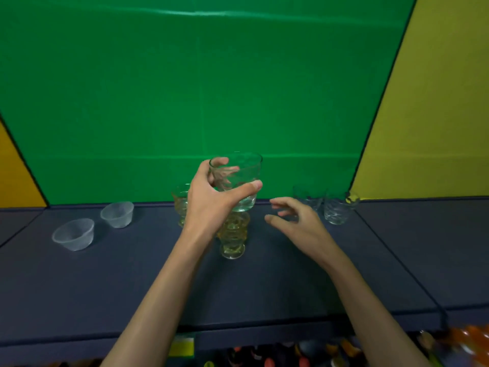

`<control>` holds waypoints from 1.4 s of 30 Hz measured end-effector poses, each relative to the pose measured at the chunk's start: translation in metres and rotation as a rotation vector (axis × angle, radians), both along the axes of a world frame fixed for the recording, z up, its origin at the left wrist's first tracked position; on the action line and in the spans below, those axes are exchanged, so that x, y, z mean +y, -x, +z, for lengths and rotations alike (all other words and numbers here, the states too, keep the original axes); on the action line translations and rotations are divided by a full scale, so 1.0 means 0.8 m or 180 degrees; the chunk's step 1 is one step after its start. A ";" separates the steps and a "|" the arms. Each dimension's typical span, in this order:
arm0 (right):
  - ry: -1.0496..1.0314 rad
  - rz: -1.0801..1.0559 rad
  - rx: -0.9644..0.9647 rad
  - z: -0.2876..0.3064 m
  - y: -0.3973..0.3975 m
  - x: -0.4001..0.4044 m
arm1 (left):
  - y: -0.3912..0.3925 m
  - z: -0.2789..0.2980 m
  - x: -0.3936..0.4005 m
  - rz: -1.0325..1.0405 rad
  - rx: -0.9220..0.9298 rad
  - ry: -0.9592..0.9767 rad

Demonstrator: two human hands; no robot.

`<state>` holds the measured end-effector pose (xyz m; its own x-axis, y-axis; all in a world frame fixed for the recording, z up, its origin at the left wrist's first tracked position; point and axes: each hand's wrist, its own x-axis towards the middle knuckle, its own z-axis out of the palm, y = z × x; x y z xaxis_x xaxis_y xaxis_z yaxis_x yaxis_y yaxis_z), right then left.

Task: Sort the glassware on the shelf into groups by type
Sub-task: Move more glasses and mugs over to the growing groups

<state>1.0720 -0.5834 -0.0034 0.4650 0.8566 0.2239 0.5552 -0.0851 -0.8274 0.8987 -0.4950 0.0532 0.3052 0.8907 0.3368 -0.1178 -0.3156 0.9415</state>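
Observation:
My left hand grips a clear patterned tumbler and holds it in the air above the dark shelf. Directly below it stands an amber ribbed glass, and a second amber glass is partly hidden behind my left hand. My right hand hovers open to the right, fingers spread, holding nothing. Two clear tumblers stand at the back right, the nearer to my right hand partly covered by its fingers. Two frosted small bowls sit at the left.
A green backdrop rises behind the shelf, with yellow panels at both sides. Below the shelf's front edge lie blurred colourful objects. Bare shelf surface lies in front of the glasses.

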 end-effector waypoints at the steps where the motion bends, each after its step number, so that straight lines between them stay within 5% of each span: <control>1: -0.0076 -0.0113 -0.0067 0.005 -0.009 -0.007 | -0.012 0.002 -0.007 -0.0065 0.0021 -0.0032; 9: -0.0061 -0.0828 -0.0918 0.016 -0.111 -0.079 | -0.122 -0.025 -0.053 -0.0088 0.0545 -0.0054; 19: 0.0196 -0.0723 -0.1155 0.005 -0.205 -0.114 | -0.227 -0.098 -0.083 0.0397 0.1504 0.0075; 36: 0.0065 -0.0034 -0.1260 0.002 -0.232 -0.104 | -0.249 -0.118 -0.113 0.0804 0.2004 0.0270; 42: -0.0022 0.0141 -0.1365 0.010 -0.212 -0.091 | -0.211 -0.079 -0.123 0.0889 0.2179 -0.0403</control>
